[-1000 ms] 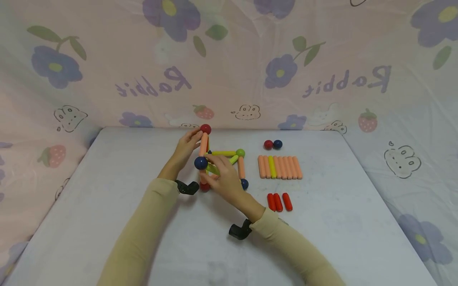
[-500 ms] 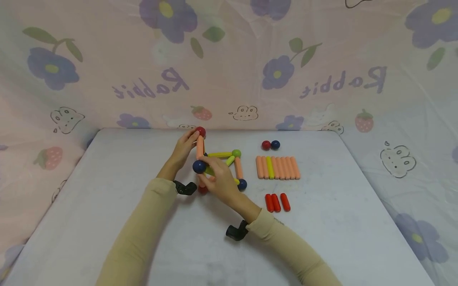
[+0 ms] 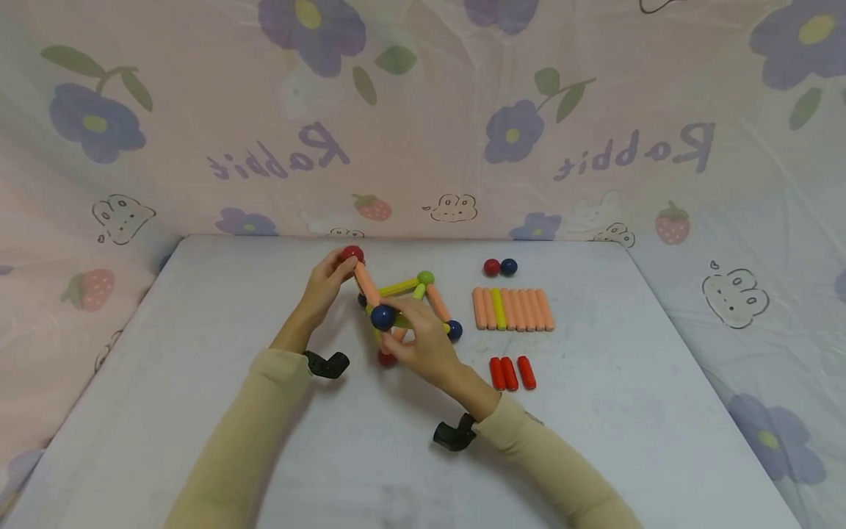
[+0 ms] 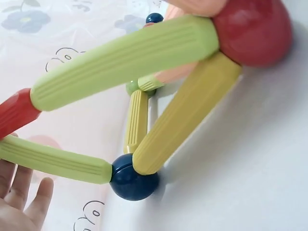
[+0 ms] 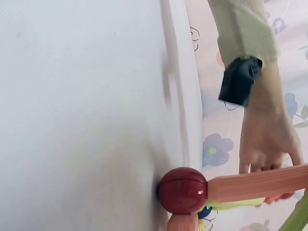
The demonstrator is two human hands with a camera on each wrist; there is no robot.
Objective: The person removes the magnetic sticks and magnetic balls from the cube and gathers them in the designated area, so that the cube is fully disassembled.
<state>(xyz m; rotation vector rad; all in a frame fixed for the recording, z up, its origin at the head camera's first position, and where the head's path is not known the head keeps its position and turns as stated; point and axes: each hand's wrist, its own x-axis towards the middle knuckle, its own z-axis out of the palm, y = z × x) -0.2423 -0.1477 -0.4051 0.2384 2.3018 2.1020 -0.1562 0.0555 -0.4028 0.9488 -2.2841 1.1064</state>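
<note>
Both hands hold a frame of magnetic building rods and balls. In the head view my left hand (image 3: 322, 285) grips its upper left corner at a red ball (image 3: 353, 254). My right hand (image 3: 426, 342) pinches the near corner by a blue ball (image 3: 382, 317). A peach rod (image 3: 367, 285) joins these two balls. A green ball (image 3: 426, 278) and another blue ball (image 3: 454, 330) mark the right side. The left wrist view shows a yellow rod (image 4: 187, 115) and light green rods. A lower red ball (image 5: 182, 190) appears at the table surface in the right wrist view.
Right of the frame lies a row of peach rods (image 3: 522, 309) with one yellow rod (image 3: 499, 309) among them. A loose red ball (image 3: 492, 267) and blue ball (image 3: 509, 267) sit behind it. Three short red rods (image 3: 509, 373) lie nearer on the white table (image 3: 608, 441).
The frame has turned in the hands. Its upper red ball has shifted left and nearer with my left hand, while my right hand and the near blue ball have shifted slightly right and nearer.
</note>
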